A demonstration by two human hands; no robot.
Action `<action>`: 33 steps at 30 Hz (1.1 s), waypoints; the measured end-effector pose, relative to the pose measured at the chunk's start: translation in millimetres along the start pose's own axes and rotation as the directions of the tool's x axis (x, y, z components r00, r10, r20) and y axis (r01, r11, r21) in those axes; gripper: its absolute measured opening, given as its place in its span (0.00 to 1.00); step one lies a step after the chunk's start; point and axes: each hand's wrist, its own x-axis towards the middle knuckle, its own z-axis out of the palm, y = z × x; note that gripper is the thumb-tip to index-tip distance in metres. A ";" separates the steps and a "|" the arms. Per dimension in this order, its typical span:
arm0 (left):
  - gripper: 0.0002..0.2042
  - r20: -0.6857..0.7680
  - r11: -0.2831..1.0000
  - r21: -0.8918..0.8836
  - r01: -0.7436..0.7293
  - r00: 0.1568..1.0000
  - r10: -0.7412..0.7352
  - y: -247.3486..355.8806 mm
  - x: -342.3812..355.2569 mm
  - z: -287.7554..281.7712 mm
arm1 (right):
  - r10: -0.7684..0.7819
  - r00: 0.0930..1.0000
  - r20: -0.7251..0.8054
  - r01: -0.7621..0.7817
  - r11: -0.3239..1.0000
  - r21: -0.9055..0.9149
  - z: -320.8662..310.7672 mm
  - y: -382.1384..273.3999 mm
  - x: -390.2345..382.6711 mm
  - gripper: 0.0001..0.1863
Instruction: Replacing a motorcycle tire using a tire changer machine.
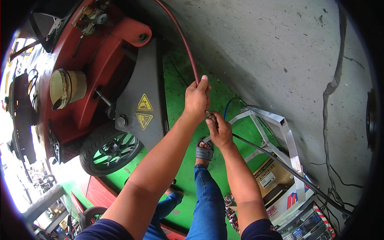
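Two hands at work on a hose beside a red machine (120,36). The left hand (197,99) is closed round the red hose (185,42), which curves down from the upper edge of the view and enters the fist from above, its long axis close to upright there. The right hand (219,131), lower and to the right, has thumb and fingers clamped on a small dark metal fitting (211,116), its axis slanting up and left, so that its tip lies just beside the heel of the left hand. Fitting and hose thus run in roughly the same direction, with the left fist between; the hose's lower end is hidden, and whether the two are joined cannot be told. The black hose (276,159) runs from beside the right wrist toward the lower right, past an aluminium frame (295,150).
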 end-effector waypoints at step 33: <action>0.46 -0.129 0.472 0.880 -0.058 0.926 0.354 19.9 -63.0 29.8 | -0.009 0.998 0.056 -0.002 0.982 0.189 25.4 -14.7 43.2 0.16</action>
